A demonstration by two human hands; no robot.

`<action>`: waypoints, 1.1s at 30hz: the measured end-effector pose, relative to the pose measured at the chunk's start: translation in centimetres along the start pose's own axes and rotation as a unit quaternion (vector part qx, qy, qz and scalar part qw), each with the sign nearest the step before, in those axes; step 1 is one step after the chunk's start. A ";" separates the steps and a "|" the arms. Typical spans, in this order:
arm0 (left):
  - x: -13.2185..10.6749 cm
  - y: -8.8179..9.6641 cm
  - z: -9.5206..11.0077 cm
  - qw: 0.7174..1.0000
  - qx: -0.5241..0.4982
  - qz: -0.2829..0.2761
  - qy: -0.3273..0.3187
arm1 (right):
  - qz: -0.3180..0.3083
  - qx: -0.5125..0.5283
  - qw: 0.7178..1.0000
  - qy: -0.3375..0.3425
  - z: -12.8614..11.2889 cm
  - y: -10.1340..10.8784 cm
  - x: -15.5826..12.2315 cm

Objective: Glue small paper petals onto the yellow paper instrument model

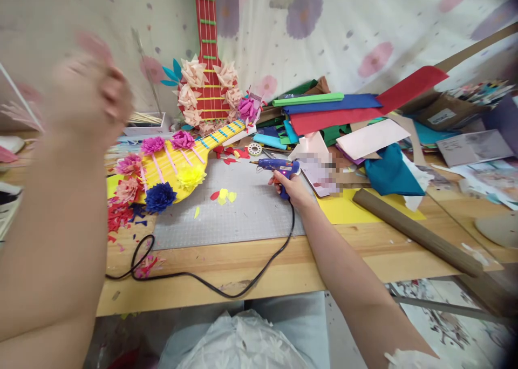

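grips glue gun (283, 166) in right hand (289, 186); holds left hand (95, 96) raised — cannot tell if closed. notes flowers (161, 197) already on yellow guitar (165, 170) — petals (223, 196) left loose on mat (243, 223).

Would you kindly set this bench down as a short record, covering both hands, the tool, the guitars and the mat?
Left hand: raised, blurred; any grip unclear
Right hand: holding the blue glue gun, nozzle pointing left
Cord: black, trailing from the blue glue gun leftwards
Yellow guitar: left of the blue glue gun, bearing paper flowers
Red guitar: upright behind the yellow guitar, peach-coloured flowers around its body
Mat: grey, with yellow and red paper scraps
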State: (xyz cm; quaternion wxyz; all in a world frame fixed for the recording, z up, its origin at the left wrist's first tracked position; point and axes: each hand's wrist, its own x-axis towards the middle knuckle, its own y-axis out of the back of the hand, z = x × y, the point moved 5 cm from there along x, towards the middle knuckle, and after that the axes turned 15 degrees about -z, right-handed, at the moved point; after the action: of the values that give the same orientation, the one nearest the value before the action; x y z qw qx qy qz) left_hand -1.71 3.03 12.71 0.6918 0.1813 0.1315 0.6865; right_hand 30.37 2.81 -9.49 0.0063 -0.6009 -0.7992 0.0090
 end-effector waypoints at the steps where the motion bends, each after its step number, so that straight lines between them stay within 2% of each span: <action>1: 0.0 -1.8 -0.8 0.999 0.033 -0.013 -0.002 | 0.000 -0.008 1.000 -0.003 0.0 0.0 0.0; 3: -0.4 -6.2 -2.9 0.989 0.122 -0.080 -0.017 | 0.000 -0.022 1.000 -0.007 -0.1 -0.1 0.0; 6: -2.1 -12.7 -6.8 0.942 0.262 -0.205 -0.046 | 0.009 -0.038 0.999 -0.005 -0.3 -0.2 -0.1; 7: -2.7 -14.1 -8.1 0.931 0.286 -0.222 -0.053 | 0.014 -0.042 0.999 -0.003 -0.3 -0.2 -0.1; 9: -3.6 -15.5 -10.1 0.917 0.329 -0.217 -0.060 | 0.022 -0.047 0.999 0.001 -0.2 -0.1 0.0; 11: -4.2 -15.8 -11.6 0.919 0.329 -0.208 -0.062 | 0.028 -0.046 0.999 0.004 0.0 0.0 0.1; 14: -4.9 -15.3 -13.0 0.943 0.287 -0.156 -0.070 | 0.039 -0.040 0.998 0.001 0.4 -0.1 0.2; 17: -5.7 -15.0 -13.4 0.963 0.242 -0.088 -0.077 | 0.050 -0.039 0.998 -0.003 0.6 -0.3 0.2; 20: -6.2 -15.3 -13.3 0.969 0.228 -0.051 -0.080 | 0.061 -0.054 0.997 -0.009 0.5 -0.6 0.0; 28: -6.2 -14.7 -14.1 0.967 0.252 -0.033 -0.030 | 0.067 -0.072 0.995 -0.021 0.2 -0.7 -0.2; 31: -6.1 -14.9 -14.5 0.962 0.264 -0.062 -0.029 | 0.065 -0.085 0.994 -0.018 0.3 -0.7 -0.1; 33: -6.1 -15.4 -14.6 0.959 0.257 -0.101 -0.066 | 0.067 -0.087 0.994 -0.019 0.2 -0.7 -0.2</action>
State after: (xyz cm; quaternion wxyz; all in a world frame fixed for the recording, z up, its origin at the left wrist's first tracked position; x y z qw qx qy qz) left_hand 5.72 -1.91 -7.47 0.6948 0.3839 0.2755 0.5422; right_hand 29.78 2.42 -9.66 -0.0617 -0.6514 -0.7546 -0.0491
